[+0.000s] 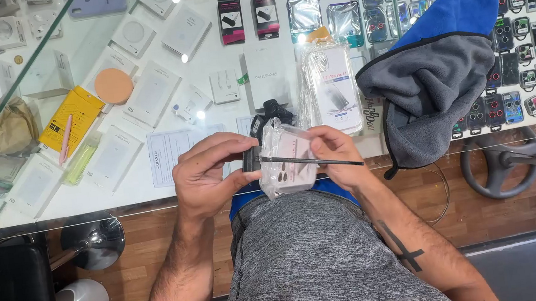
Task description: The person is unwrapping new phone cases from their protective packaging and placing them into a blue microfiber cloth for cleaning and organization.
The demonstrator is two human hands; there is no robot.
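Gripping a bagged phone case (288, 161) between both hands over the counter (218, 56) edge | left hand (208, 177) clamps its side steadying it | right hand (335, 157) pinches case and thin dark tool (312, 161) across it | grey-blue cloth (436, 73) beyond right hand

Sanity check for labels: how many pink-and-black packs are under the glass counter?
2. Both lie side by side at the top middle: the left pack and the right pack. More could be hidden under the cloth.
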